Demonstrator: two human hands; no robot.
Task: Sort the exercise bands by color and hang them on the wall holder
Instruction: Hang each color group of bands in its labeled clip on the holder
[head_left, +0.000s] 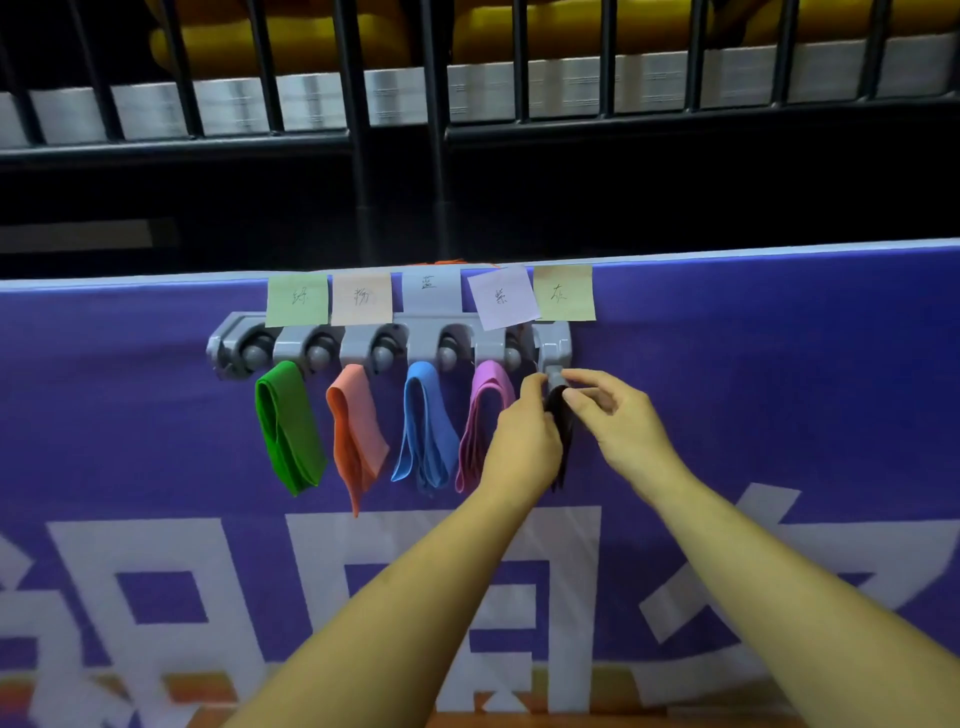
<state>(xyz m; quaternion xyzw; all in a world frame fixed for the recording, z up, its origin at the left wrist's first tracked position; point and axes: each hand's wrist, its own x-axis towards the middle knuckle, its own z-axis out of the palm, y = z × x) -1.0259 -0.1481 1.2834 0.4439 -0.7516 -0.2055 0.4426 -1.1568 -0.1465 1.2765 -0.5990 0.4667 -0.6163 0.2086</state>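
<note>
A grey wall holder (426, 343) is fixed to a purple banner, with coloured sticky notes above its slots. From its hooks hang a green band (285, 426), an orange-pink band (356, 431), a blue band (423, 426) and a purple band (485, 415). A dark band (563, 431) hangs at the rightmost grey hook (556, 375). My left hand (527, 441) grips the dark band from the left. My right hand (618, 421) pinches the top of the dark band at that hook.
The purple banner (779, 389) with large white characters covers a barrier. Behind its top edge run black metal railings (436, 130), with yellow and white shapes beyond them.
</note>
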